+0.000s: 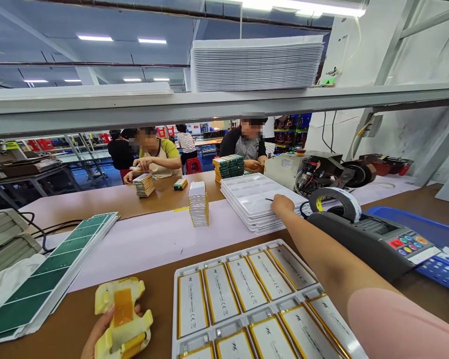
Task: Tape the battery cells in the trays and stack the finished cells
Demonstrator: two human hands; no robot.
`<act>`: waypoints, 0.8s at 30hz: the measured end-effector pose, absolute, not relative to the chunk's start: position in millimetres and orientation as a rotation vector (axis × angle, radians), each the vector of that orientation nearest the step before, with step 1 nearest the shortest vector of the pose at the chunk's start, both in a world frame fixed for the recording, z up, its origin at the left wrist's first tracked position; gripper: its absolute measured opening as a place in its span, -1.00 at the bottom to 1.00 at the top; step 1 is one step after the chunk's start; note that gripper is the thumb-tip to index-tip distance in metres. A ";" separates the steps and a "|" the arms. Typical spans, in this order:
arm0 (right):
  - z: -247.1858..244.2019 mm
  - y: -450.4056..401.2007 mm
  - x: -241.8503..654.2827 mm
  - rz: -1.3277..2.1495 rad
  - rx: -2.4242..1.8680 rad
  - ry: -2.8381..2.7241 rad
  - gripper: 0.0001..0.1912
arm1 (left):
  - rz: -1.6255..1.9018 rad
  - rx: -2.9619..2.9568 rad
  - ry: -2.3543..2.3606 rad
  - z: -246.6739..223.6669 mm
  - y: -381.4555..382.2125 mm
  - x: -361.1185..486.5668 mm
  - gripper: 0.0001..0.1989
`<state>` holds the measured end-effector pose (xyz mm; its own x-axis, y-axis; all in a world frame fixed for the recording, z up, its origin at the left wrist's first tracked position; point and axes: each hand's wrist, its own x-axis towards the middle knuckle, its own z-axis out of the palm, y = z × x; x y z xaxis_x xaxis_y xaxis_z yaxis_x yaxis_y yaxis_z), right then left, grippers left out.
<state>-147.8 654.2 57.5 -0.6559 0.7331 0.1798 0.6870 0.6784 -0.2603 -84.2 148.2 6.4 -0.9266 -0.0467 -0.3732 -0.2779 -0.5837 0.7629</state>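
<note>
One brown workbench (149, 304). One black tape dispenser (359, 239), beside one stack of white trays (254, 204). One white tray of gold-edged pouch batteries (243, 304), front centre. One yellow foam holder (121, 311) with orange tape, gripped from below in the left hand (101, 334). Right hand (282, 205) curled shut at the stack's edge, thin black tip protruding.
</note>
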 end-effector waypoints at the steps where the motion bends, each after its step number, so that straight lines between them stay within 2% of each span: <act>1: 57.6 654.3 -148.2 0.245 -1.134 -2.623 -0.69 | 2.633 -0.525 1.345 4.5 147.4 -84.6 -0.57; 13: 57.5 647.6 -149.5 0.268 -1.130 -2.619 -0.71 | 2.644 -0.421 1.266 -5.2 141.3 -85.8 -0.58; 16: 63.5 636.6 -144.1 0.254 -1.067 -2.601 -0.66 | 2.639 -0.381 1.275 -5.3 141.5 -85.3 -0.56; 19: 65.3 607.1 -126.6 0.227 -0.892 -2.606 -0.63 | 2.649 -0.348 1.271 -5.7 141.0 -85.0 -0.54; 24: 50.0 552.9 -44.0 0.103 -0.328 -2.556 -0.76 | 2.678 -0.395 1.288 -0.2 142.5 -86.6 -0.52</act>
<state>-44.0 552.9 50.0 -0.8162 0.2543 0.5187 0.2115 0.9671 -0.1412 -86.6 142.5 -0.2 -0.9552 0.0152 -0.2956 -0.2404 -0.6225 0.7448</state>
